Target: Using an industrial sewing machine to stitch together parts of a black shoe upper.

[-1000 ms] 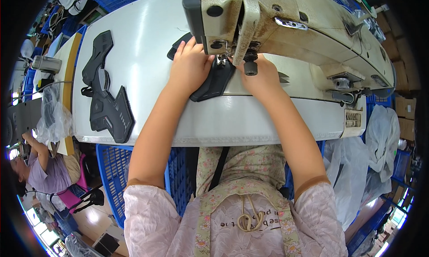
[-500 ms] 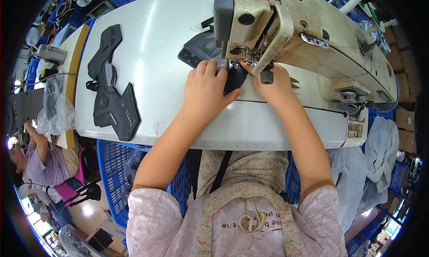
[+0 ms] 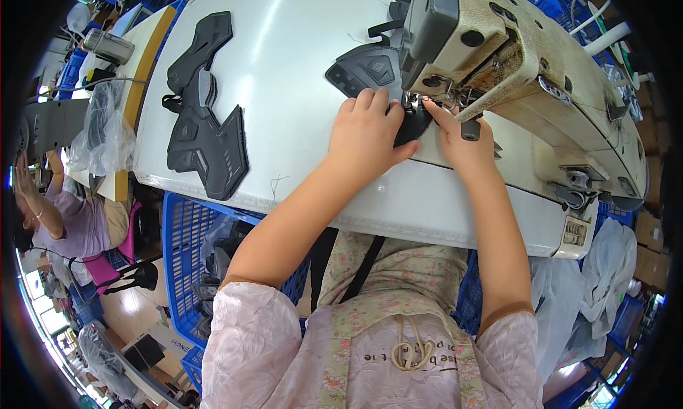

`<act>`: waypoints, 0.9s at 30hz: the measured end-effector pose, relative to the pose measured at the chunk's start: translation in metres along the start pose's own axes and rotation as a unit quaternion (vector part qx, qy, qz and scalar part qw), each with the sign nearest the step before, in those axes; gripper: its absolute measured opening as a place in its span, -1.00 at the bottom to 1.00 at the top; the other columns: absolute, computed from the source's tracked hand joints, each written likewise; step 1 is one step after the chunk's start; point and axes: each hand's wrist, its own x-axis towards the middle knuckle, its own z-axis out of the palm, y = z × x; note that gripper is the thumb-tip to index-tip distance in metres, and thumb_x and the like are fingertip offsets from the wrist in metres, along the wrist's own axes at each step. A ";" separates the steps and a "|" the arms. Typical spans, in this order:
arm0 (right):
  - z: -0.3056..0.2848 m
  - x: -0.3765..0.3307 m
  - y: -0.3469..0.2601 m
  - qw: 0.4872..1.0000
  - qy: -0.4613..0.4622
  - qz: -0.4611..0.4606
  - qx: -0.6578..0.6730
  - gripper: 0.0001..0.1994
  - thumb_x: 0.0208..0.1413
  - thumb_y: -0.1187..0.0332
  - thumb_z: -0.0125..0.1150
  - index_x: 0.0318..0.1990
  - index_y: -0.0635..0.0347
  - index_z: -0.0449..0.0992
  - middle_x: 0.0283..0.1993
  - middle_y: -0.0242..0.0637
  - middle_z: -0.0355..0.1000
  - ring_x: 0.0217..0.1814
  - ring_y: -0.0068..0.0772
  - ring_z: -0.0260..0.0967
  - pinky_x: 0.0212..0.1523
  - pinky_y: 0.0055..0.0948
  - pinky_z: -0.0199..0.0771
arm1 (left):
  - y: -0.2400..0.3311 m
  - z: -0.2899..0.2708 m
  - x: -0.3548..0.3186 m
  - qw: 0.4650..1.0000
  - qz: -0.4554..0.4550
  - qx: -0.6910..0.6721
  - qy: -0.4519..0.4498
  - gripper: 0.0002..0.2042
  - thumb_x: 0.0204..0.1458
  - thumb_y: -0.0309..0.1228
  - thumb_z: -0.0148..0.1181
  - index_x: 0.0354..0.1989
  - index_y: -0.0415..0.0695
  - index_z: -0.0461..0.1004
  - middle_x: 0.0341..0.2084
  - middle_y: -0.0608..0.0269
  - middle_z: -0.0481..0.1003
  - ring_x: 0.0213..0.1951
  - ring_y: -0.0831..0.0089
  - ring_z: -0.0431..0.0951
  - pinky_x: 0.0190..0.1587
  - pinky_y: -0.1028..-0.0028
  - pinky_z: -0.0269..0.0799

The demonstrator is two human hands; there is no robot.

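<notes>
My left hand (image 3: pixel 366 130) lies on a dark grey and black panel (image 3: pixel 411 128) under the sewing machine (image 3: pixel 473 60). Its fingers rest over the panel, and the thumb is spread away toward me. Beside the needle area, my right hand (image 3: pixel 464 142) reaches in with its index finger stretched to the panel's edge. The machine head hides part of that hand's other fingers. Beyond my left fingers, a grey moulded section (image 3: pixel 370 67) with a black strap shows; whether it joins the panel is hidden.
Grey shaped pieces with a strap (image 3: pixel 206 142) lie at the left of the white table (image 3: pixel 299 117). A blue crate (image 3: pixel 186 266) holding dark pieces stands below the front edge. Clear plastic bags (image 3: pixel 605 274) hang at the right. Another person (image 3: pixel 78 224) sits at the far left.
The whole view has shifted, so table and machine appear further right and tilted. My hands keep nearly the same places at the needle. The other person's hand has risen.
</notes>
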 end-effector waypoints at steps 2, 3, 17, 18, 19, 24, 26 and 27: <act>-0.001 0.001 -0.002 0.999 0.035 -0.023 0.032 -0.50 -0.06 0.52 0.16 0.03 -0.37 0.60 -0.27 -0.22 0.57 -0.34 -0.16 0.55 -0.27 -0.25 0.56 | -0.001 0.001 -0.001 1.000 0.001 0.003 0.005 -0.40 -0.20 -0.01 0.40 -0.07 -0.24 0.55 0.00 0.02 0.47 0.07 0.17 0.43 0.04 0.23 0.39; -0.003 0.002 -0.002 0.999 0.035 -0.025 0.032 -0.50 -0.06 0.52 0.16 0.03 -0.37 0.60 -0.27 -0.22 0.57 -0.34 -0.16 0.55 -0.27 -0.25 0.56 | -0.001 0.001 -0.001 1.000 -0.001 0.003 0.006 -0.40 -0.20 -0.01 0.40 -0.07 -0.24 0.55 0.00 0.02 0.47 0.07 0.17 0.43 0.04 0.23 0.39; -0.031 0.013 0.017 0.997 -0.082 -0.002 -0.010 -0.56 0.08 -0.03 0.27 -0.19 0.22 0.62 -0.20 0.02 0.57 -0.10 0.11 0.51 -0.04 -0.11 0.47 | -0.044 -0.005 0.017 0.989 0.113 -0.092 -0.006 -0.47 -0.28 -0.30 0.31 -0.05 -0.27 0.56 -0.06 0.09 0.51 0.11 0.15 0.42 0.13 0.21 0.33; -0.032 0.011 0.013 0.997 -0.078 -0.017 -0.007 -0.51 0.06 -0.09 0.28 -0.19 0.23 0.62 -0.19 0.03 0.57 -0.09 0.10 0.51 -0.04 -0.12 0.47 | -0.047 -0.006 0.020 0.985 0.131 -0.108 -0.006 -0.48 -0.30 -0.31 0.30 -0.06 -0.27 0.57 -0.07 0.10 0.52 0.10 0.16 0.42 0.13 0.21 0.33; -0.048 0.008 -0.003 0.993 -0.109 0.010 0.032 -0.47 0.07 -0.12 0.27 -0.16 0.25 0.61 -0.15 0.05 0.56 -0.08 0.09 0.51 -0.04 -0.12 0.46 | -0.054 -0.005 0.019 0.984 0.132 -0.118 -0.018 -0.47 -0.33 -0.35 0.27 -0.06 -0.26 0.57 -0.09 0.10 0.52 0.07 0.15 0.42 0.12 0.22 0.33; -0.086 0.004 -0.036 0.987 -0.135 0.007 0.084 -0.46 0.12 -0.13 0.20 -0.04 0.21 0.56 -0.19 0.08 0.55 -0.09 0.09 0.51 -0.04 -0.14 0.48 | -0.063 -0.009 0.031 0.976 0.149 -0.143 -0.072 -0.45 -0.34 -0.39 0.23 -0.03 -0.27 0.55 -0.10 0.08 0.52 0.05 0.12 0.42 0.14 0.22 0.30; -0.090 0.003 -0.037 0.978 -0.204 0.019 0.048 -0.49 0.16 -0.11 0.17 0.03 0.14 0.53 -0.17 0.09 0.53 -0.11 0.11 0.51 -0.04 -0.12 0.49 | -0.062 -0.010 0.035 0.973 0.146 -0.150 -0.096 -0.44 -0.32 -0.37 0.22 0.00 -0.27 0.54 -0.09 0.07 0.52 0.05 0.11 0.41 0.16 0.22 0.26; -0.082 -0.001 -0.033 0.975 -0.198 -0.060 -0.076 -0.56 0.20 -0.04 0.13 0.09 0.03 0.49 -0.15 0.11 0.50 -0.13 0.13 0.50 -0.09 -0.10 0.50 | -0.062 -0.010 0.035 0.972 0.149 -0.152 -0.097 -0.44 -0.32 -0.37 0.22 0.00 -0.27 0.54 -0.09 0.07 0.52 0.05 0.11 0.41 0.16 0.22 0.26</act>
